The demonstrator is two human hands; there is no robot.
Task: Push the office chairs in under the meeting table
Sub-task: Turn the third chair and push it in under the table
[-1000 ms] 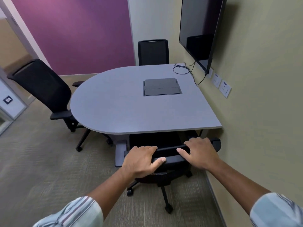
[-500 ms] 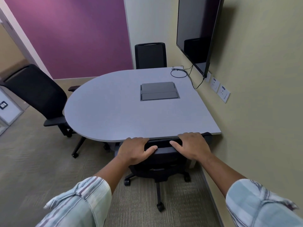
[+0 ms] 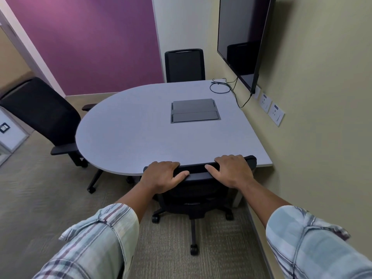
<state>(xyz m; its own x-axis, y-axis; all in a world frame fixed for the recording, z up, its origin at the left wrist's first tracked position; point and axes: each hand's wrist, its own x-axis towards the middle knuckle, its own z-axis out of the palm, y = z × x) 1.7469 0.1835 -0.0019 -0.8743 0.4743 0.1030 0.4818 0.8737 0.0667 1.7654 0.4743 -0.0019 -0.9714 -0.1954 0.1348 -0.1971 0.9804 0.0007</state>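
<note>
A grey meeting table (image 3: 130, 133) with a rounded left end stands against the right wall. Directly in front of me a black office chair (image 3: 198, 200) sits with its backrest top touching the table's near edge; its seat is hidden under the tabletop. My left hand (image 3: 163, 176) and my right hand (image 3: 231, 170) both grip the top of that backrest. A second black chair (image 3: 43, 115) stands angled at the table's left, its seat outside the table edge. A third black chair (image 3: 184, 65) is tucked in at the far end.
A wall screen (image 3: 243, 39) hangs on the right wall above a looped cable (image 3: 220, 87) and wall sockets (image 3: 271, 109). A closed cable box lid (image 3: 194, 110) sits in the tabletop. Carpet stretches to the left toward a doorway (image 3: 8, 127).
The near chair has rolled forward under the table with both hands on its backrest; its armrests and seat have gone out of sight. I have stepped closer.
</note>
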